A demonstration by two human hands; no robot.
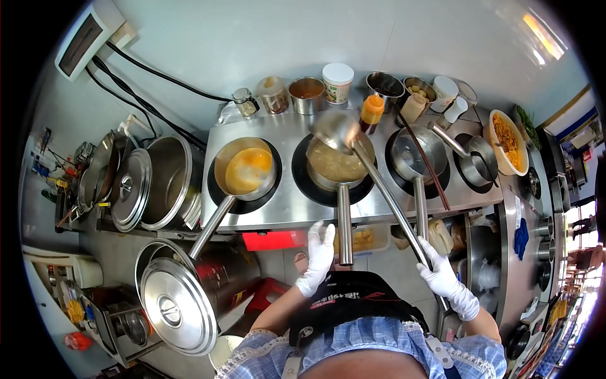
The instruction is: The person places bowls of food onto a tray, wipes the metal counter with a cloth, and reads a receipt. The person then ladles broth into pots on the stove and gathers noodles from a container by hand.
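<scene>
My right hand [443, 278], in a white glove, is closed round the long handle of a metal ladle [381, 183]. The ladle's bowl hangs over the back of the middle saucepan [336, 165], which holds a cloudy, pale liquid. My left hand [319, 256], also gloved in white, is raised left of that pan's handle with its fingers apart, holding nothing. To the left, a saucepan with orange-yellow liquid [248, 169] sits on a black burner. Right of the ladle stands another saucepan [418, 155], with dark chopsticks [424, 157] lying across it.
Jars, metal pots and sauce bottles [371, 114] line the back of the steel counter [284, 129]. A white bowl of orange food [507, 143] stands at right. Large pots, one with a lid [178, 306], stand at left. A red box [273, 240] is below the counter.
</scene>
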